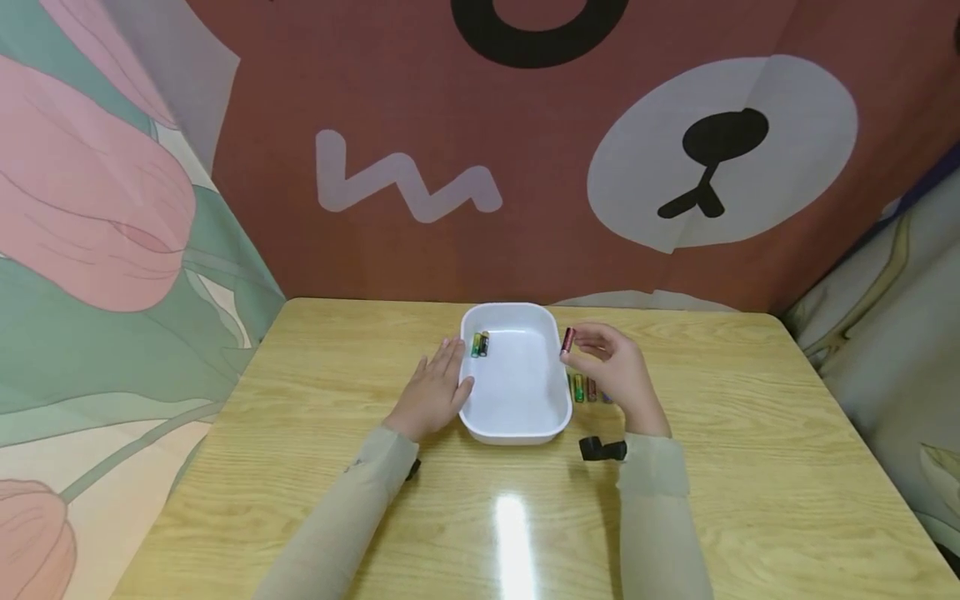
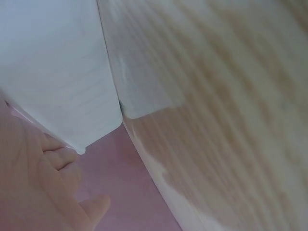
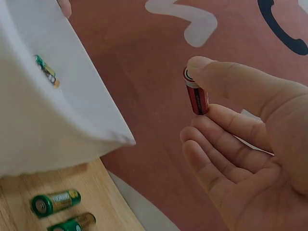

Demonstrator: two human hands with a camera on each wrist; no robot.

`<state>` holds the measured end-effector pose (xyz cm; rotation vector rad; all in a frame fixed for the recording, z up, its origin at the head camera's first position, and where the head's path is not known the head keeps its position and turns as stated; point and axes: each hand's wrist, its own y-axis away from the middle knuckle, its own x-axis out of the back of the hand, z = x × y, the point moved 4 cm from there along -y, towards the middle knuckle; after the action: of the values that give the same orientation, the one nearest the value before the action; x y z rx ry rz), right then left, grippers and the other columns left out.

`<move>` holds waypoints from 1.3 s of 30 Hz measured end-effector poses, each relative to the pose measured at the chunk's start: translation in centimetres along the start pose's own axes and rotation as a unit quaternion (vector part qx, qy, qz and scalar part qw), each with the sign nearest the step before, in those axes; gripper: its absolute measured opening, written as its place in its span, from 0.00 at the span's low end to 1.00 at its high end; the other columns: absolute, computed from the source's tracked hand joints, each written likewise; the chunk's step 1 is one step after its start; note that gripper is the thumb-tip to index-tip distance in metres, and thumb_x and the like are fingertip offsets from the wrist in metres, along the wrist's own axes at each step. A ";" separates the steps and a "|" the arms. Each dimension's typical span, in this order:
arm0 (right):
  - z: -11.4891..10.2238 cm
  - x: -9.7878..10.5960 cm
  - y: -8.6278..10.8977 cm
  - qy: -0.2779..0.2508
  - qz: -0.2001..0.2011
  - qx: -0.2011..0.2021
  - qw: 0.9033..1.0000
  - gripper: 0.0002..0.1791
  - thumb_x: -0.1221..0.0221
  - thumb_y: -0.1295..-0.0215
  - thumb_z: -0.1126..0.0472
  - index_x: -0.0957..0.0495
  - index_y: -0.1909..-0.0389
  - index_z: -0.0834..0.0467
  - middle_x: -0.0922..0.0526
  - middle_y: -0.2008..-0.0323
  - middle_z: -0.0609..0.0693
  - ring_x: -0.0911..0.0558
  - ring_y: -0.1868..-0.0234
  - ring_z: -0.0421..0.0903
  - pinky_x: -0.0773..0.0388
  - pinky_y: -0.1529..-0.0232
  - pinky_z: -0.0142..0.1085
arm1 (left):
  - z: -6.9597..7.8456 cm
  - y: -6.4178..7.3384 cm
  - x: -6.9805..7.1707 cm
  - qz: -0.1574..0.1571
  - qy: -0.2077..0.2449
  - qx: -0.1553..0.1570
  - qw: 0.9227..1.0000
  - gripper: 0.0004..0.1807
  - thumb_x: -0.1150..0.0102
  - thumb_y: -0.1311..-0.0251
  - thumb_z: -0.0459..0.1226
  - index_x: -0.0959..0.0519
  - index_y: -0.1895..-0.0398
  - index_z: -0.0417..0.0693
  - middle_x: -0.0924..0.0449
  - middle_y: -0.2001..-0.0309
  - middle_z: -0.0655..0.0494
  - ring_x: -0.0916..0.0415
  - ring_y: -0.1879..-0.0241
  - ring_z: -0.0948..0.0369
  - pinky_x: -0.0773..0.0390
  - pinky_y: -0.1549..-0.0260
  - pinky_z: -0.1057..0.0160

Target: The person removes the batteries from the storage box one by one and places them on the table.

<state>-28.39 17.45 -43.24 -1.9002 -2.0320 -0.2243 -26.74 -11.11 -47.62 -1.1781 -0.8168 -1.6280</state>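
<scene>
My right hand point(image 1: 617, 369) pinches a red battery point(image 3: 197, 96) by its ends, between thumb and index finger, just off the right rim of a white plastic tray point(image 1: 517, 433). Its other fingers are loosely bent. On the left, my left hand point(image 1: 432, 392) rests against the tray's side with fingers extended, touching the rim. Inside the tray, near its left wall, lie a green-and-yellow battery point(image 1: 476, 345) and a dark battery point(image 1: 484, 344) side by side. Outside, below my right hand, several batteries stand in a row, among them a green one point(image 1: 578, 388) and a red one point(image 1: 592, 389).
The tray sits on a light wooden table point(image 1: 330, 358). A black wrist mount point(image 1: 602, 449) shows under my right wrist. Behind the table hangs a reddish-brown cloth point(image 1: 390, 258) with cartoon shapes; a floral cloth point(image 1: 97, 333) hangs at the left.
</scene>
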 end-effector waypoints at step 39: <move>4.5 4.5 1.1 0.062 0.003 -0.010 0.998 0.29 0.29 0.37 0.61 0.26 0.36 0.63 0.21 0.42 0.61 0.22 0.40 0.57 0.25 0.36 0.40 | -0.6 0.0 -0.4 0.008 0.018 -0.006 1.000 0.37 0.67 0.20 0.52 0.58 0.18 0.41 0.62 0.18 0.48 0.66 0.19 0.53 0.57 0.24 0.42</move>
<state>-28.09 23.30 -45.98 -1.8563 -1.9484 -0.3549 -26.85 -11.52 -48.22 -1.1574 -0.7730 -1.6398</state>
